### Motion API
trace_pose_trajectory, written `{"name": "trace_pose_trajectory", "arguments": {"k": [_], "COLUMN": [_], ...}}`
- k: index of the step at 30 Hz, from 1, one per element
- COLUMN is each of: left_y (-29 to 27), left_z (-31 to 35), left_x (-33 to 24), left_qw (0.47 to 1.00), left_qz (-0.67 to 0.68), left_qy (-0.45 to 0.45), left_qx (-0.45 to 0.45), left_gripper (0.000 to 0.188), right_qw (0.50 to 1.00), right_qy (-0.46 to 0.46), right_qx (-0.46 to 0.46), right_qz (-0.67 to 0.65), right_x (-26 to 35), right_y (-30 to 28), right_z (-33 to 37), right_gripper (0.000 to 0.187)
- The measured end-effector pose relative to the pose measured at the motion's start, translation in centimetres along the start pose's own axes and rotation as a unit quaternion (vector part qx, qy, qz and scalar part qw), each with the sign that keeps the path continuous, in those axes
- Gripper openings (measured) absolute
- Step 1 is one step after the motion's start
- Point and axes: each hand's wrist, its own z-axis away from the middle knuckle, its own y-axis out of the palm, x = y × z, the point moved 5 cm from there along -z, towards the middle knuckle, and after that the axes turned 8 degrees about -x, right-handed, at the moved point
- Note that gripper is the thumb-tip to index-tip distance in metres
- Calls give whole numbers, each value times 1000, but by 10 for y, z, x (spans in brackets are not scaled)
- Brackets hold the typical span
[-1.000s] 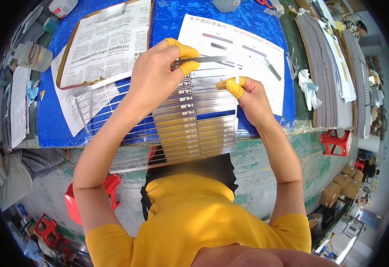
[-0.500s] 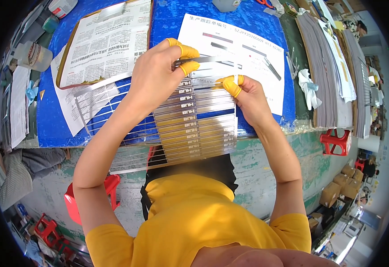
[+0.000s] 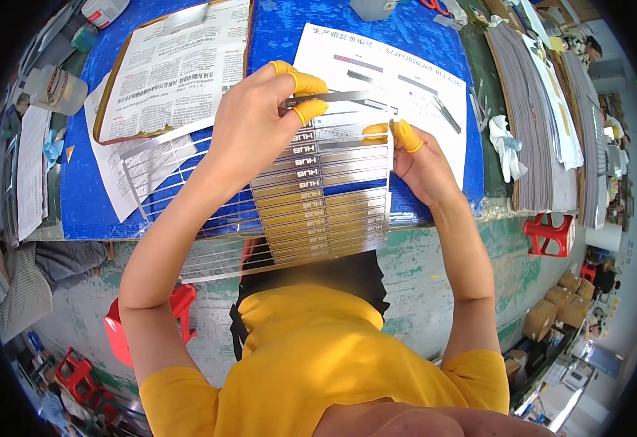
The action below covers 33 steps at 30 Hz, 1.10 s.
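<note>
A thin metal sheet (image 3: 282, 193), cut into several narrow labelled plates with open slots at its left, hangs tilted over the table's front edge. My left hand (image 3: 260, 116), with yellow finger cots, is closed on a narrow grey metal strip (image 3: 344, 96) above the sheet's far edge; whether it is a tool or a loose plate I cannot tell. My right hand (image 3: 422, 156), also in yellow finger cots, pinches the sheet's right edge, thumb on the near face and one finger showing behind. Beneath lies a printed paper (image 3: 413, 62) with pictures of dark strips.
On the blue tabletop (image 3: 275, 44) stands a shallow tray (image 3: 100, 120) lined with newspaper (image 3: 180, 73). A clear jar (image 3: 56, 91) is at the left. Stacked grey boards (image 3: 508, 87) and a white cloth (image 3: 506, 146) lie right. Red stools (image 3: 549, 234) stand on the floor.
My right thumb and hand have shifted slightly right along the sheet's corner, fingers spread a little more. The sheet's right edge moved slightly right. My left hand barely moved.
</note>
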Motion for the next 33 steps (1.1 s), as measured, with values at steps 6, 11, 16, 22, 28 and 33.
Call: {"name": "trace_pose_trajectory", "arguments": {"k": [6,11,16,22,28,33], "left_y": [-6,-12,-14,-8,-6,-5], "left_z": [-1,-2,-3,-4,-4,-4], "left_x": [-8,-12,-14,-11,-8,-4], "left_qw": [1000,998,999,999,1000,1000], "left_qz": [14,44,16,6,-6,-5], "left_qy": [-16,9,25,14,-12,-15], "left_qx": [19,-40,-46,-31,16,17], "left_gripper": [21,17,17,17,22,22], "right_qw": [993,984,948,950,923,828], "right_qy": [-29,-77,-126,-193,-204,-304], "right_qx": [106,57,-116,-168,-198,-255], "right_qz": [-32,150,269,180,259,396], "right_x": [-3,1,18,37,40,45], "right_y": [-11,-10,-14,-30,-32,-32], "right_z": [3,1,-12,-42,-59,-56], "right_gripper": [33,22,13,15,18,19]}}
